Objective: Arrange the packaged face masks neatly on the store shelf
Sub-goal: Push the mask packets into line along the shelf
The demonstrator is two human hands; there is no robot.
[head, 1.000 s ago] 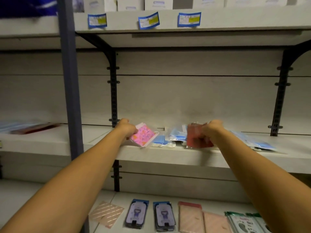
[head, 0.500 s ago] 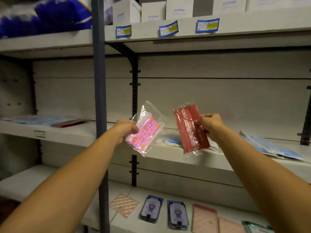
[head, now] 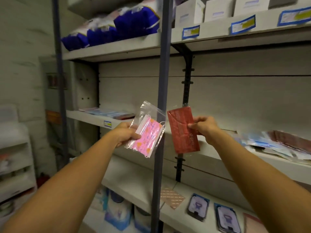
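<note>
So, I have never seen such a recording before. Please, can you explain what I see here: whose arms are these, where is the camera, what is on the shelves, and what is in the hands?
There is no machine here. A person wears one wide-angle camera on the head, so you look forward and down along that person's own two bare arms.

The left hand pinches a clear bag with a pink patterned face mask inside. The right hand grips a red packaged mask. Both packs are held up in the air in front of the store shelf, not lying on it.

On that shelf, to the right, lies a loose pile of blue and reddish mask packs. More flat packs lie on the same level further left. The shelf above carries white boxes and blue bags, with price labels on its edge. The lowest shelf shows flat packets in a row.
</note>
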